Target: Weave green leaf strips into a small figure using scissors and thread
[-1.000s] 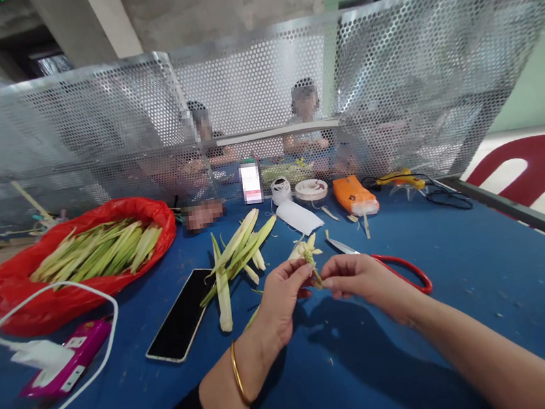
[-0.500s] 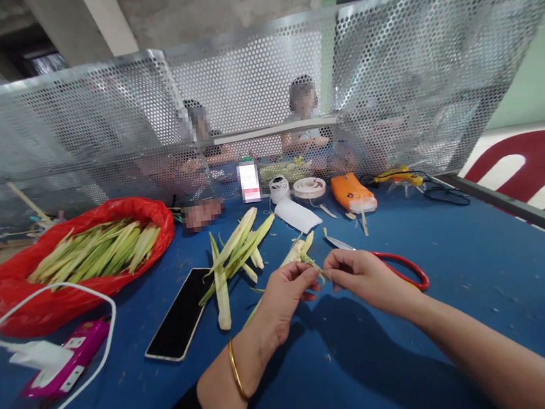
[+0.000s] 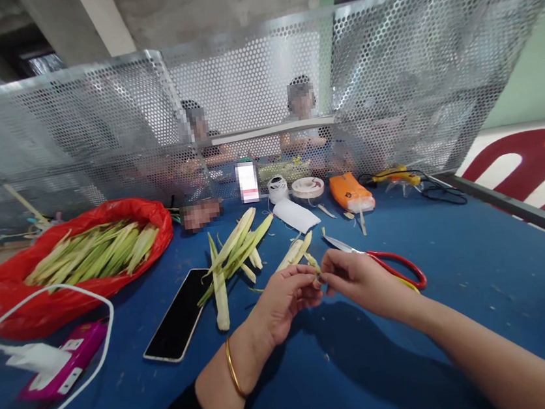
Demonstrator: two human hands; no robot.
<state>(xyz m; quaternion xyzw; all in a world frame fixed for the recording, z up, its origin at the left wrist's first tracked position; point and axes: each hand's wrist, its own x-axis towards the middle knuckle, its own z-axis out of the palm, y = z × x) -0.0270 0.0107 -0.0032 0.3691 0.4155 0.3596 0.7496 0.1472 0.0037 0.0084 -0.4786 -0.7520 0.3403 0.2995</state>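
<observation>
My left hand (image 3: 286, 298), a gold bangle on its wrist, pinches a small pale-green piece of corn husk (image 3: 312, 260) above the blue table. From the other side, the fingertips of my right hand (image 3: 357, 280) close on the same piece and meet those of the left. The part between the fingers is mostly hidden. Pale husk strips (image 3: 292, 253) lie just behind the left fingers. Beside my right hand are red-handled scissors (image 3: 399, 259), blades pointing away to the left. More loose corn husks (image 3: 231, 252) lie crossed in a small heap left of my hands.
A black-screened phone (image 3: 180, 317) lies left of the husks. Farther left are a red bag (image 3: 3, 304) of husks and a purple power strip (image 3: 66, 359) with a white cable. String (image 3: 278, 189), tape (image 3: 307, 187) and an orange tissue pack (image 3: 351, 192) stand before the perforated metal screen (image 3: 247, 69).
Both hands have drawn slightly closer, their fingertips now meeting at the husk piece. My left fingers have opened out a little below it. The view has shifted slightly.
</observation>
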